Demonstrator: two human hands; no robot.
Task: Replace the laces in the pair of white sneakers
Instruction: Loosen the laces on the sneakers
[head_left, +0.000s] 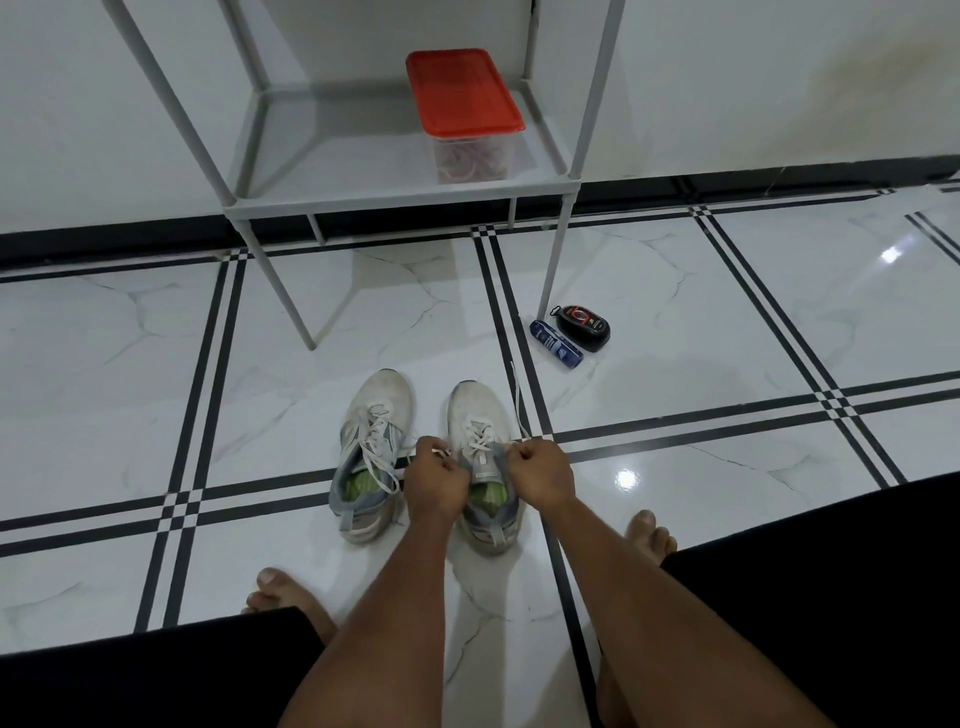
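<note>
Just left of the left hand, a white sneaker (370, 457) stands on the tiled floor (130, 364), toe pointing away from the person, its white lace (375, 434) threaded and lying loose over the tongue. The left hand (435, 480) hovers over the gap between the two shoes, fingers curled and pinching one end of a lace. Between and partly under both hands sits the second sneaker (480, 415), beside the first and not touching it. The right hand (540, 475) is curled too, pinching the other lace end (518, 400), which runs up and away from that hand along the shoe's right side. Well beyond the hands, a grey shelf rack (332, 192) carries a clear box with a red lid (462, 91). Farther right, past the right hand, a blue tube (556, 344) and a black shoe-polish container (583, 327) lie on the floor, just beside each other.
</note>
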